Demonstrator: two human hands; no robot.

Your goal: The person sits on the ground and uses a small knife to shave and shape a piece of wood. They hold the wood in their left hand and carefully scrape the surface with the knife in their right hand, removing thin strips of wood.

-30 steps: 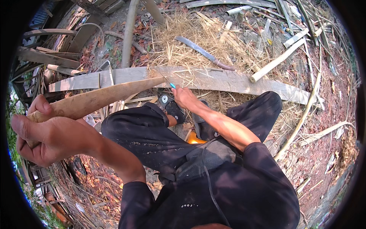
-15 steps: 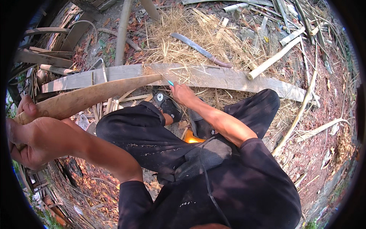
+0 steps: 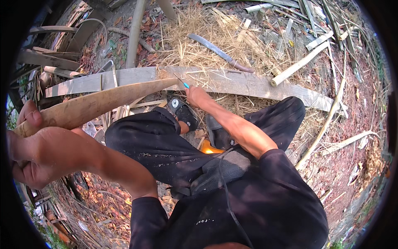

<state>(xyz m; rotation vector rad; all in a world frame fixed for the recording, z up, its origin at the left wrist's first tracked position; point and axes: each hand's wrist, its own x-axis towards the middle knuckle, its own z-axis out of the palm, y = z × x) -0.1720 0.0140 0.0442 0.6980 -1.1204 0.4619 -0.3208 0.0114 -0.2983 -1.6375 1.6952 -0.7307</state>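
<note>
We see the wood strip (image 3: pixel 95 99) slanting from the far left of the view to a narrow tip near the middle, its wide end out where the left hand (image 3: pixel 35 153) holds it. Compared with one second ago, the left hand is farther out toward the dark rim and partly cut off, and the strip has shifted left with it. The right hand (image 3: pixel 199 98) is in nearly the same place. The left fingers wrap the wide end, one digit laid over its upper edge; the rest are partly hidden. The right fingers close together around the turquoise handle of a small knife (image 3: pixel 185 85), whose thin blade sits right at the strip's tip; whether it touches, we cannot tell.

The strip is pale brown with darker mottling, broad to the left and tapering steadily.

Below its lower edge we find the bent left leg (image 3: pixel 141 141) and a dark shoe (image 3: pixel 182 113). Behind the tip runs a long grey board (image 3: pixel 244 85), with straw-like shavings (image 3: pixel 186 41) along its far edge and a machete (image 3: pixel 213 49) lying on them. To the right, we have a pale pole (image 3: pixel 298 64) near the board, then reddish, leaf-strewn ground (image 3: pixel 356 108); to the left, stacked planks (image 3: pixel 54 60) crowd the side beyond the strip.
</note>
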